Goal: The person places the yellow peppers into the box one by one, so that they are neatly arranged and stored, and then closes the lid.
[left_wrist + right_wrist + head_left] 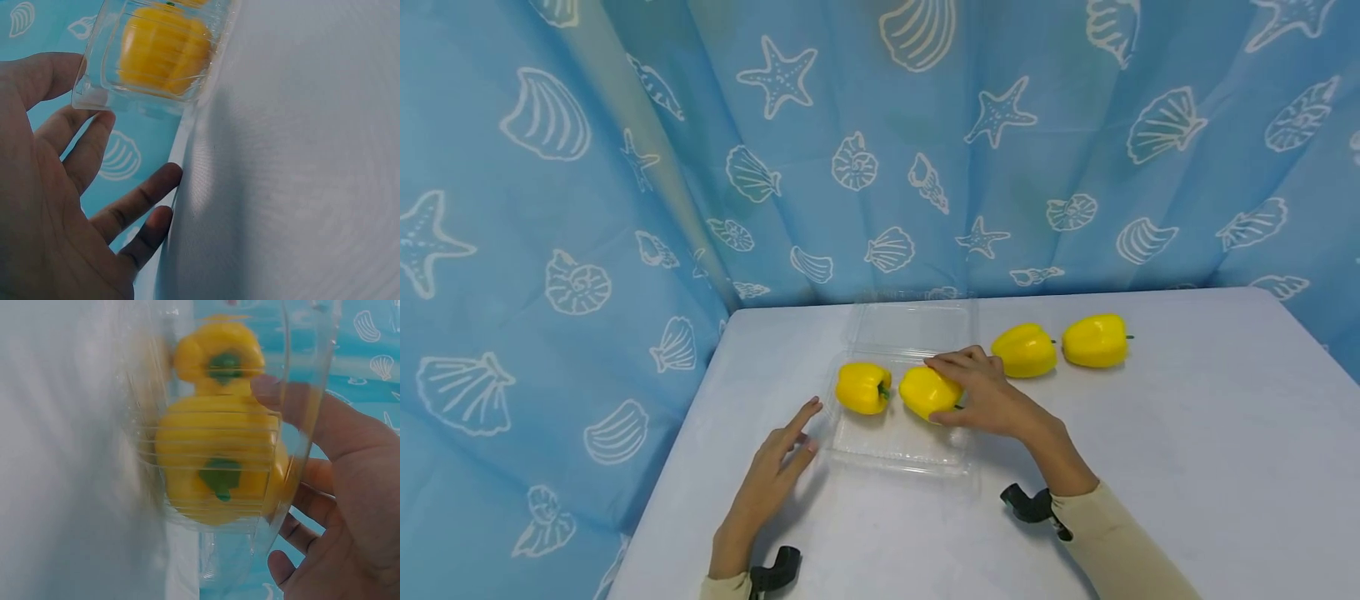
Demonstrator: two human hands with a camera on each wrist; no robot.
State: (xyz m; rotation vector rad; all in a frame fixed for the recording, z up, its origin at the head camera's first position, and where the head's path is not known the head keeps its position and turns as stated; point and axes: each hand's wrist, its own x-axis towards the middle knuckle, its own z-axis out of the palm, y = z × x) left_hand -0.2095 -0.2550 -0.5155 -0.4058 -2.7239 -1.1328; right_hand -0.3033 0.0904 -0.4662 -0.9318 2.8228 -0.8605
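An open clear plastic clamshell container point(895, 454) lies at the table's middle with two yellow bell peppers inside. My right hand point(977, 392) curls over the right pepper point(925, 392) and grips it in the tray. In the right wrist view that pepper point(215, 462) shows through the ribbed clear wall, with the thumb point(281, 394) on it and the other pepper point(215, 353) behind. The left pepper point(863, 387) lies free. My left hand point(793, 442) lies flat, fingers straight, beside the container's front-left corner point(94, 94); whether it touches is unclear.
Two more yellow peppers point(1024, 350) point(1095, 340) lie on the white table point(1187, 433) right of the container. The container's lid point(913, 321) lies open toward the back. A blue shell-print curtain point(587, 250) hangs close along the left and rear edges.
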